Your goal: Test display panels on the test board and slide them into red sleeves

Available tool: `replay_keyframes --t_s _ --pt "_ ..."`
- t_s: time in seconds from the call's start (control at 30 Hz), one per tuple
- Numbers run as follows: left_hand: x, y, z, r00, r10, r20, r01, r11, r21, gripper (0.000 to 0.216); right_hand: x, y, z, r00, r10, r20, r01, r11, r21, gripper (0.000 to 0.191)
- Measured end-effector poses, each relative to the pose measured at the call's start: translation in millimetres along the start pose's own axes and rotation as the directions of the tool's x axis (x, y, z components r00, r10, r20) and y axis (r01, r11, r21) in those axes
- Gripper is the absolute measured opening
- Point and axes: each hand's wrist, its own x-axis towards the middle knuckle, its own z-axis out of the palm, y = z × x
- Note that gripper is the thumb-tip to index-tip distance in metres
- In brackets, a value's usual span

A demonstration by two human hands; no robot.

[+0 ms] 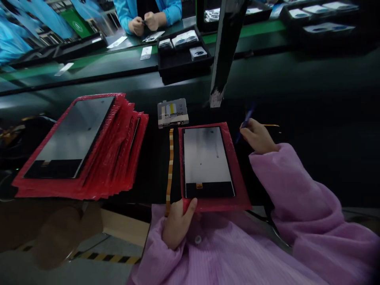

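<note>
A flat screen panel (206, 160) lies in a red bubble-wrap sleeve (234, 166) on the dark bench in front of me. My left hand (178, 223) grips the sleeve's near left corner, thumb on top. My right hand (257, 136) is closed around a blue pen (246, 118) just beyond the sleeve's far right corner. A narrow orange strip (170, 166) runs along the sleeve's left side. Both my sleeves are pink.
A stack of several red sleeves with panels (80, 146) lies at the left. A small grey box (172, 113) sits behind the panel. A dark post (224, 51) hangs above. Across the belt, a person in blue (147, 18) handles parts beside a black tray (184, 59).
</note>
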Motion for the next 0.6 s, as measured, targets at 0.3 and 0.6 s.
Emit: replay_keyframes --t_s 0.3,0.6 --pt "-25 14 -21 0.971 0.209 0.113 -0.218 0.973 0.074 0.044 -134 -32 14 0.855 -0.325 0.405 0.122 0.884 0.451 0.022" --pt "-21 7 4 0.895 0.432 0.112 -0.43 0.902 -0.046 0.053 -179 -38 67 0.826 -0.291 0.483 0.091 0.914 0.395 0.028"
